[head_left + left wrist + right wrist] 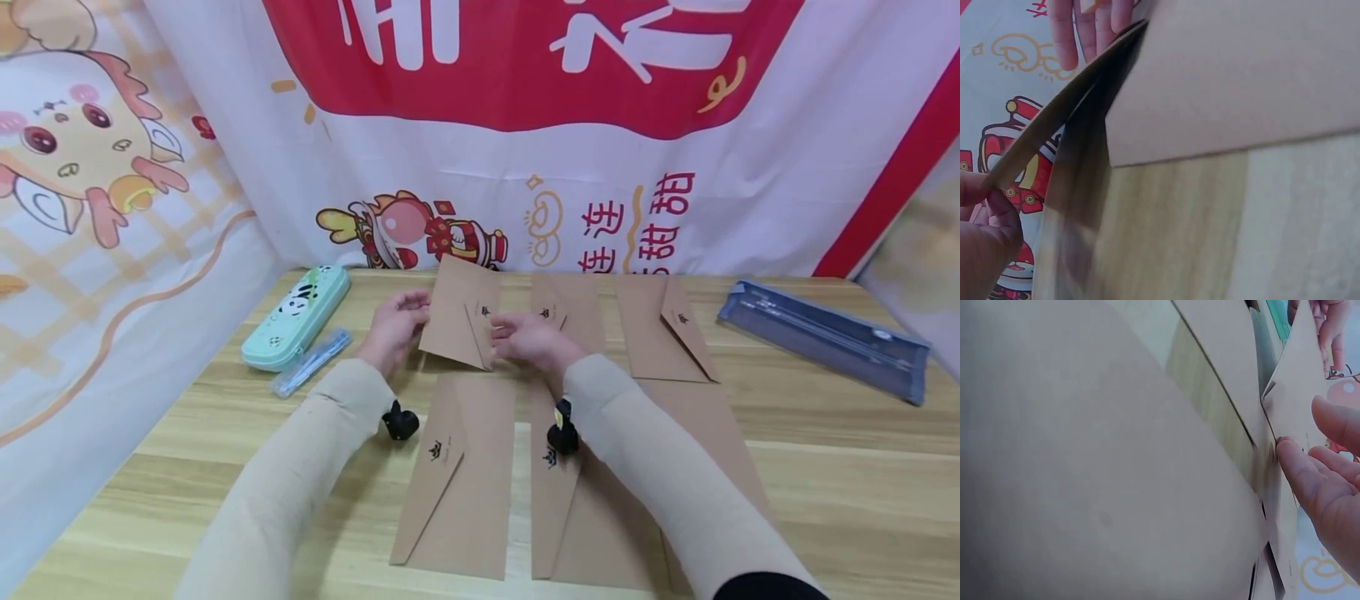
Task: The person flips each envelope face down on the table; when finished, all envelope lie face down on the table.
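Observation:
A brown paper envelope (455, 304) at the back left of the group is tilted, raised off the wooden table on its left side. My left hand (392, 332) pinches its left edge between thumb and finger, as the left wrist view shows with the hand (988, 240) at lower left. At the envelope's right edge is my right hand (531, 340), its fingers extended and the thumb held apart. In the right wrist view a fingertip of the right hand (1329, 487) is right at the paper's edge. A flap and small dark print show on this envelope.
More brown envelopes lie flat in two rows, including front left (480, 475), back right (648, 333) and front middle (611, 533). A mint panda pencil case (298, 317) and a blue packet (311, 362) sit left. On the right lies a dark blue mesh pouch (825, 337). A printed cloth (450, 158) hangs behind.

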`<control>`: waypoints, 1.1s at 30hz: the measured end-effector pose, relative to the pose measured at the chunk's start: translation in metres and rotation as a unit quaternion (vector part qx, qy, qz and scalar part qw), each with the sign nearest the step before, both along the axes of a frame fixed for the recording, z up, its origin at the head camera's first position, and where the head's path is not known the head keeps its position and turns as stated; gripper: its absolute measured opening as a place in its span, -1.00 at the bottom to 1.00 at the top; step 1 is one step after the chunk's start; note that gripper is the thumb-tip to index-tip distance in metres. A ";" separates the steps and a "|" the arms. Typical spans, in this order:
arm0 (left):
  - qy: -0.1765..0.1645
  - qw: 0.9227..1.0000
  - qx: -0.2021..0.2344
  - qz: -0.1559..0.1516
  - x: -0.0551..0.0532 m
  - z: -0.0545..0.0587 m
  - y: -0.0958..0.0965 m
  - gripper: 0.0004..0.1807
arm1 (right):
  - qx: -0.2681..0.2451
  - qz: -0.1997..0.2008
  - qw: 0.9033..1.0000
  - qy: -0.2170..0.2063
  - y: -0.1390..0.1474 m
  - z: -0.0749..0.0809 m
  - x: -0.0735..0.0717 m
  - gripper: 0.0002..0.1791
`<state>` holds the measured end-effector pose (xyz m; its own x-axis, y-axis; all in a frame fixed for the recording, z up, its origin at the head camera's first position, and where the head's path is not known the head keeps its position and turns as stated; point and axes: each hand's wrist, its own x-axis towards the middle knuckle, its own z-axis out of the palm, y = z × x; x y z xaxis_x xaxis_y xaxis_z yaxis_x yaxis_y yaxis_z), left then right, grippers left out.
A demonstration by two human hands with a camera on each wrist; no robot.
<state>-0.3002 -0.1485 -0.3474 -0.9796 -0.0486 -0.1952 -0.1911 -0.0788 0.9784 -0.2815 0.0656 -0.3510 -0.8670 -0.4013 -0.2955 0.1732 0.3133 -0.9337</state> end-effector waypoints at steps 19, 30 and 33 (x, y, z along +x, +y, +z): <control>0.067 0.997 0.029 0.006 0.005 0.033 0.039 -0.58 | -0.102 -0.009 0.994 -0.023 -0.008 -0.011 0.003 -0.26; 0.098 0.995 -0.026 -0.019 0.010 0.040 0.065 -0.61 | -0.105 -0.023 0.994 -0.031 -0.010 -0.015 0.008 -0.34; 0.105 0.993 -0.040 -0.018 0.010 0.040 0.069 -0.63 | -0.079 -0.026 0.996 -0.013 -0.009 -0.013 0.011 -0.36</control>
